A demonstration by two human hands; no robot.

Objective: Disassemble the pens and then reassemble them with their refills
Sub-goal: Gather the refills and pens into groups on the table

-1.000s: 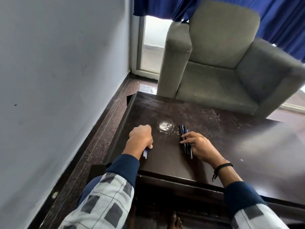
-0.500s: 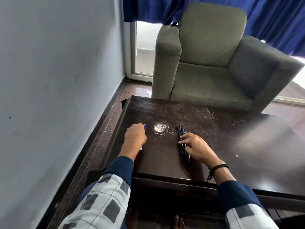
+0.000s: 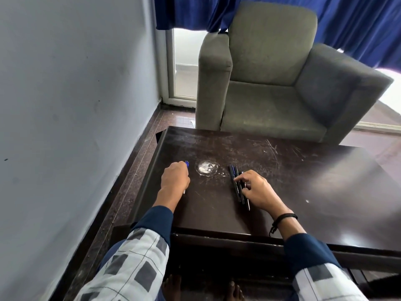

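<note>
A few dark pens (image 3: 237,183) lie side by side on the dark wooden table (image 3: 282,181), pointing away from me. My right hand (image 3: 258,191) rests over their right side, its fingertips touching them. My left hand (image 3: 176,180) is curled round thin blue refills (image 3: 187,164), whose blue ends stick out past my knuckles and whose tips show below my palm. Between the hands sits a small clear round lid-like piece (image 3: 206,167).
A grey armchair (image 3: 271,83) stands just behind the table's far edge. A pale wall (image 3: 76,105) runs close along the left, with a strip of dark floor (image 3: 130,181) between it and the table. Blue curtains (image 3: 347,22) hang behind.
My left hand has slid forward along the table with the refills, so their blue ends now show ahead of my knuckles. My right hand stayed on the pens.
</note>
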